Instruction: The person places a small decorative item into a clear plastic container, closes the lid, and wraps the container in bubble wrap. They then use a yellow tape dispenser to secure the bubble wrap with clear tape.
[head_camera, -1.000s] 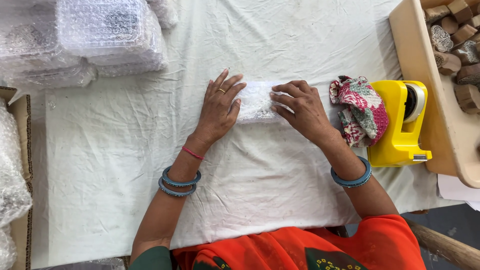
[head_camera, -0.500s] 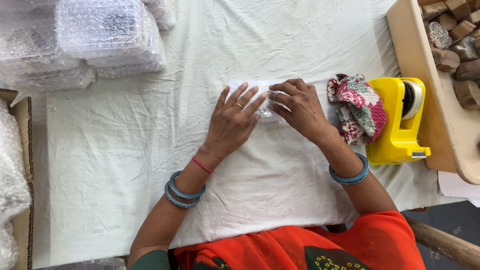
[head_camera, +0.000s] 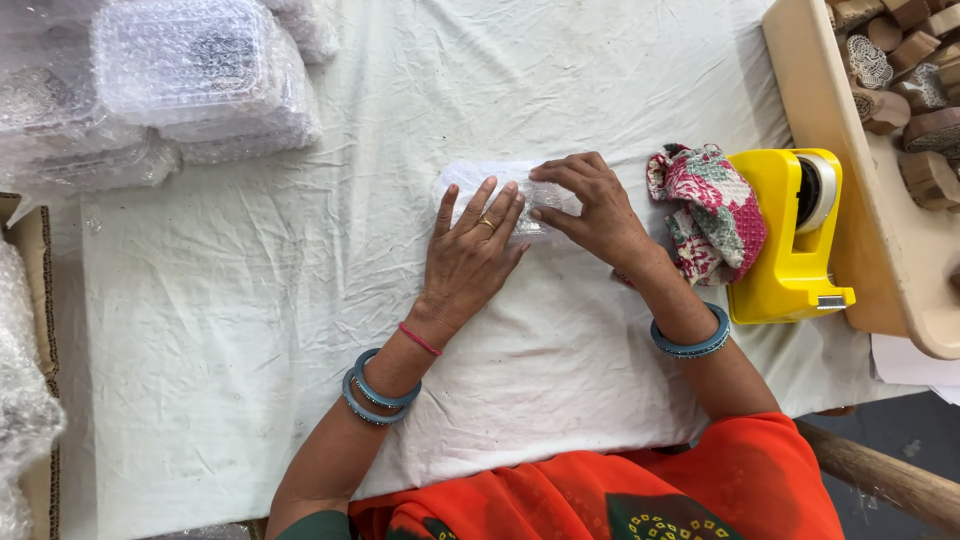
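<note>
On the white cloth (head_camera: 250, 330) mid-table, I am pressing my left hand (head_camera: 468, 255) flat, fingers spread, on a bubble-wrapped parcel (head_camera: 462, 180), while my right hand (head_camera: 590, 205) is pinching its edge beside the yellow tape dispenser (head_camera: 785, 250).

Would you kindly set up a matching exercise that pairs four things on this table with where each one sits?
Things:
1. small bubble-wrapped parcel
2. yellow tape dispenser
3. patterned cloth
4. stack of bubble-wrapped packs

Places:
A. far left corner of the white sheet
B. between the right hand and the dispenser
C. under both hands, mid-table
D. at the right edge, against the beige tray

Pairs: 1-C, 2-D, 3-B, 4-A

The left hand lies flat on the parcel; the right hand presses its right end. The beige tray holds carved wooden blocks.
</note>
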